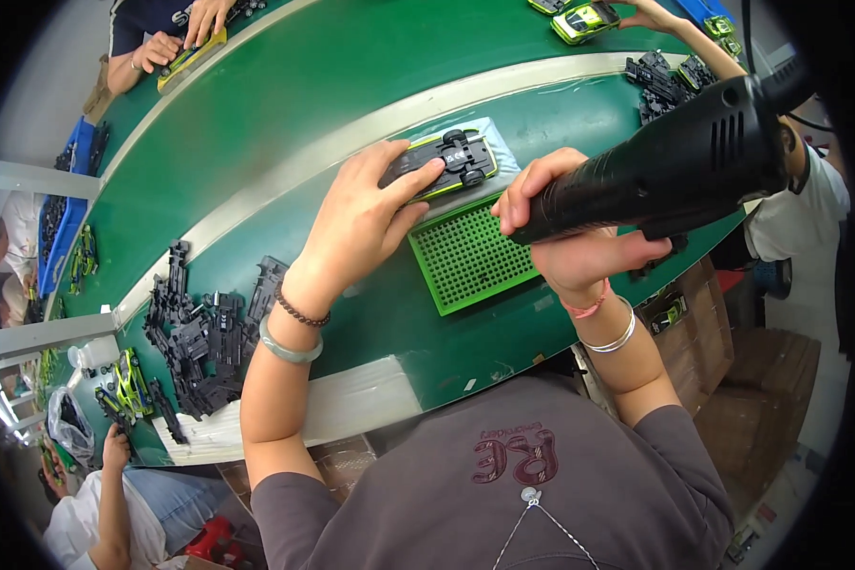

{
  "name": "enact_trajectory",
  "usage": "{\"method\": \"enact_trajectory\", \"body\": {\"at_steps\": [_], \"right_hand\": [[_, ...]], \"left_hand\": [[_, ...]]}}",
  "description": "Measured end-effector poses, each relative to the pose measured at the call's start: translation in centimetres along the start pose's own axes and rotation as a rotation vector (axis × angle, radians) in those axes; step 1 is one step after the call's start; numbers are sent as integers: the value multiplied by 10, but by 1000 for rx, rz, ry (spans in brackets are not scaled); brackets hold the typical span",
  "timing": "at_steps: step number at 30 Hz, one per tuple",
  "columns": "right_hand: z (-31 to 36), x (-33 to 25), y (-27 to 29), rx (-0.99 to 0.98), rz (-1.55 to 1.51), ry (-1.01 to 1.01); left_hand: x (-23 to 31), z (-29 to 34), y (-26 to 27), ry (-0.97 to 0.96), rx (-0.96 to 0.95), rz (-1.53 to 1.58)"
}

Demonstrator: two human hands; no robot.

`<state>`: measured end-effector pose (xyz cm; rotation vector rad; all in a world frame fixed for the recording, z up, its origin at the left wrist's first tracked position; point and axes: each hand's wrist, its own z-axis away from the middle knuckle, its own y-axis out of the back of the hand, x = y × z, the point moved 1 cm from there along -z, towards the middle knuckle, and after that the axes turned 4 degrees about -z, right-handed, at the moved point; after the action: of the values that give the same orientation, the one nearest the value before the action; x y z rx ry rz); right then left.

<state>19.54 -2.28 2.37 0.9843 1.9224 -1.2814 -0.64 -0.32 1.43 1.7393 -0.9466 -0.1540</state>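
Note:
A toy car [465, 160] lies upside down on a pale blue pad [505, 152], its black underside and wheels facing up and a yellow-green edge showing. My left hand [369, 201] grips its left end, thumb and fingers over the chassis. My right hand [579, 261] is wrapped round a black electric screwdriver [660, 171], held slantwise above the table to the right of the car. The screwdriver's tip is not visible. Just below the pad sits a bright green tray [494, 294] with a grid of small holes, partly behind my right hand.
Black chassis parts [209, 347] are heaped left of my left arm, with yellow-green car bodies [133, 388] beyond. More black parts [657, 81] lie far right. Co-workers' hands [204, 24] work across the green table [351, 71]. A cardboard box [708, 328] stands below the right edge.

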Motion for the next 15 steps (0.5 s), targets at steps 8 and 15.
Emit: {"method": "enact_trajectory", "body": {"at_steps": [8, 15], "right_hand": [[6, 18, 4, 18, -82, -13], [5, 20, 5, 19, 55, -51]], "left_hand": [[-2, 0, -1, -4, 20, 4], [-4, -1, -2, -7, 25, 14]]}}
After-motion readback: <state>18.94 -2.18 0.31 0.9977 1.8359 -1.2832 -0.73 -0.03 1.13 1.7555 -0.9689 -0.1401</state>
